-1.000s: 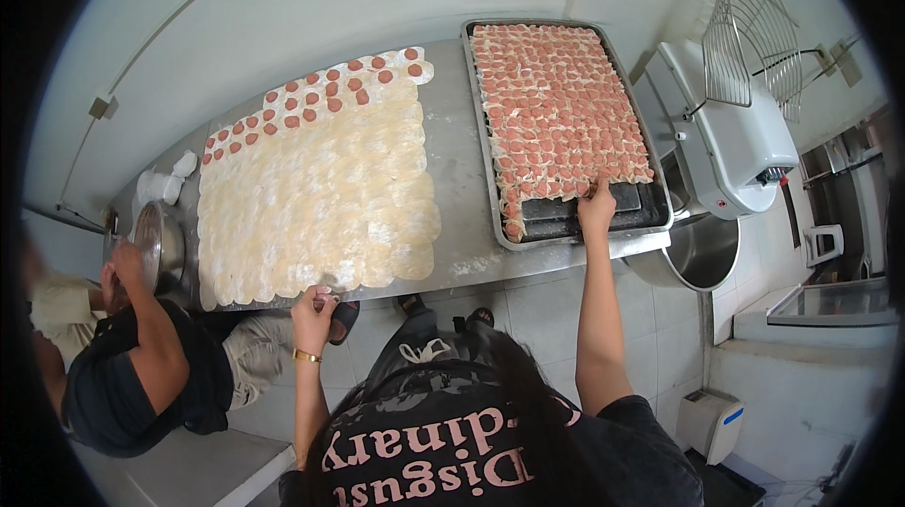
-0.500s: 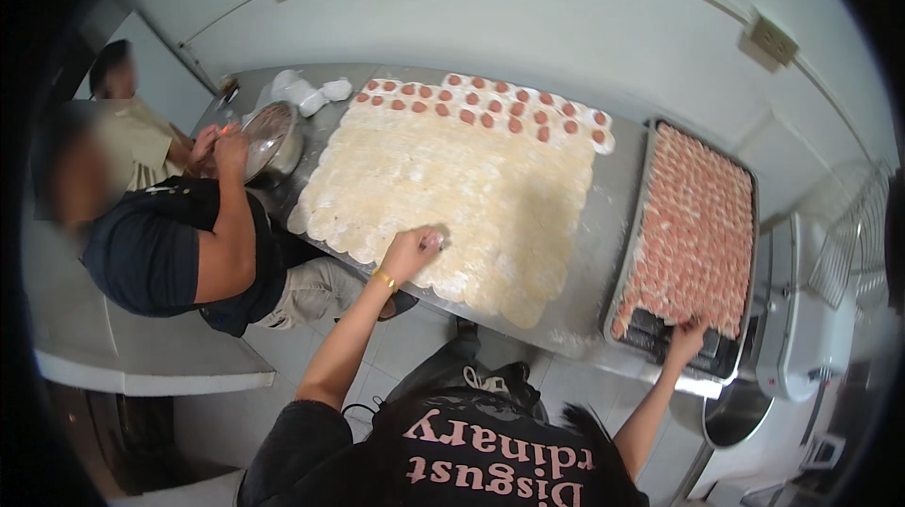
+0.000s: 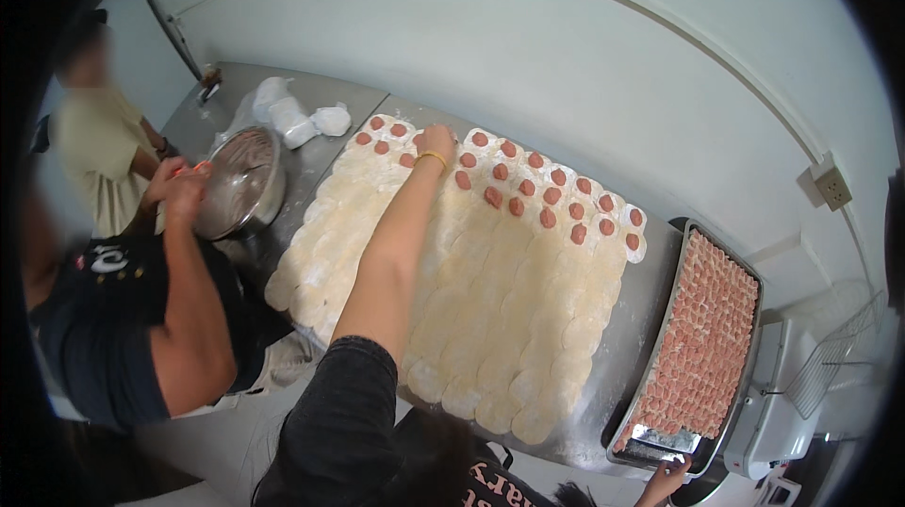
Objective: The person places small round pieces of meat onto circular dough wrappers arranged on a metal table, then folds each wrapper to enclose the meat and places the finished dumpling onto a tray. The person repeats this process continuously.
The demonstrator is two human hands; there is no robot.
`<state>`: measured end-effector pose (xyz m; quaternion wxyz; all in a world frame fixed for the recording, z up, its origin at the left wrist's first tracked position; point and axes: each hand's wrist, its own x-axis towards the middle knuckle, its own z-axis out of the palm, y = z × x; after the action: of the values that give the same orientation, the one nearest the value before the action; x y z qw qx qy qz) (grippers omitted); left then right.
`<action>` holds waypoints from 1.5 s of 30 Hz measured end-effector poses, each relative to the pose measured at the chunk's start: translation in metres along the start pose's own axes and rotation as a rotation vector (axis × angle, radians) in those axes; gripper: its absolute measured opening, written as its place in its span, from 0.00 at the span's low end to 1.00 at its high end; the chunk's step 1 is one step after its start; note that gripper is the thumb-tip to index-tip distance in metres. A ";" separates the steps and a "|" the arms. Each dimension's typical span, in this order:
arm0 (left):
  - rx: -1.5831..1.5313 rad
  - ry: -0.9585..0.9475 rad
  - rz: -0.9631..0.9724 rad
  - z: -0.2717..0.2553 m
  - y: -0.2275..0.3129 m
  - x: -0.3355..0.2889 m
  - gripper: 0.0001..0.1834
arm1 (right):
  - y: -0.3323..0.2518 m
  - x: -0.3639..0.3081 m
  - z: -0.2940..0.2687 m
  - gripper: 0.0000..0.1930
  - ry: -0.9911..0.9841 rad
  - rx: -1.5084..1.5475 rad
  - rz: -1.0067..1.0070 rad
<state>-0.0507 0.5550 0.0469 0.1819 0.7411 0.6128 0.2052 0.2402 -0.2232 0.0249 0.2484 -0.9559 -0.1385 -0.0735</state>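
A broad sheet of overlapping round dough wrappers [image 3: 500,318] covers the table in front of me, with balls of pink minced meat [image 3: 493,196] set in rows along its far side. My left hand [image 3: 436,141], a yellow bracelet at its wrist, reaches across to the far edge among these meat balls. Its fingers are bent together, and what they hold is hidden. Down at the right, my right hand [image 3: 667,481] is at the near edge of a dark tray [image 3: 633,451] packed with small pink meat dumplings [image 3: 702,337]. Its fingers are drawn together; their contents are too small to name.
At the left, a co-worker [image 3: 123,318] grips an orange-handled tool over a metal bowl [image 3: 269,191] of meat filling. Another person [image 3: 108,149] stands behind. White plastic bags [image 3: 287,116] lie beyond the bowl. A white machine [image 3: 778,394] with a wire rack stands right of the tray.
My left hand has gone from the near part of the wrappers to their far edge. My right hand has drawn back to the tray's near edge. The view has tilted.
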 end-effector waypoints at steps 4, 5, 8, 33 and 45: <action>0.092 -0.062 0.025 0.031 -0.009 0.047 0.13 | -0.032 -0.029 -0.023 0.26 -0.066 -0.288 0.052; 0.125 -0.101 0.042 0.036 -0.011 0.056 0.14 | -0.043 -0.033 -0.025 0.25 -0.073 -0.226 0.057; 0.176 -0.186 0.027 0.052 -0.009 0.072 0.15 | -0.066 -0.045 -0.033 0.22 -0.076 -0.150 0.064; -1.681 -1.074 -0.353 0.027 0.110 -0.379 0.13 | -0.248 -0.070 0.077 0.12 -0.929 1.572 0.494; -0.518 -0.658 0.217 0.079 0.095 -0.566 0.15 | -0.092 -0.137 0.075 0.11 -0.722 1.077 0.366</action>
<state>-0.0227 -0.0207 -0.0165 0.5251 0.7569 0.3691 0.1229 0.0874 -0.1407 -0.0268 0.6371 -0.6711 -0.0662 0.3734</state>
